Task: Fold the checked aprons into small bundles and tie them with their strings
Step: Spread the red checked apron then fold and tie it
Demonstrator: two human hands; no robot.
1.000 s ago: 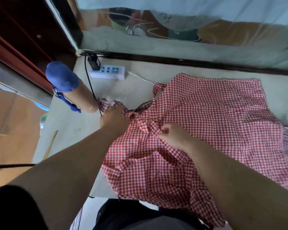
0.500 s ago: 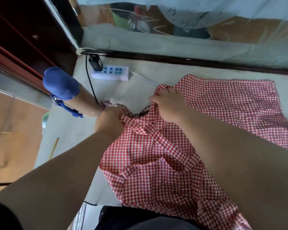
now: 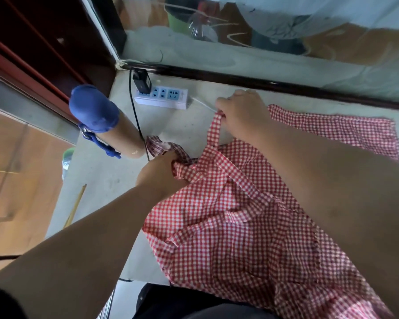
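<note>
A red-and-white checked apron (image 3: 235,231) lies spread over the pale table (image 3: 101,180), hanging over its near edge. My left hand (image 3: 158,174) grips a bunched corner of the apron at its upper left. My right hand (image 3: 242,112) pinches one apron strap (image 3: 213,132) and holds it stretched away from the cloth, toward the far edge. My right forearm hides much of the apron's middle.
A white power strip (image 3: 162,97) with a black plug and cables lies at the far left of the table. A tan bottle with a blue cap (image 3: 106,125) stands beside it. Behind the table runs a dark sill and a window. A wooden stick (image 3: 75,206) lies at the left edge.
My right hand has moved from the apron's middle up and away, taking hold of a strap and pulling it out toward the power strip. My left hand has stayed on the bunched corner.
</note>
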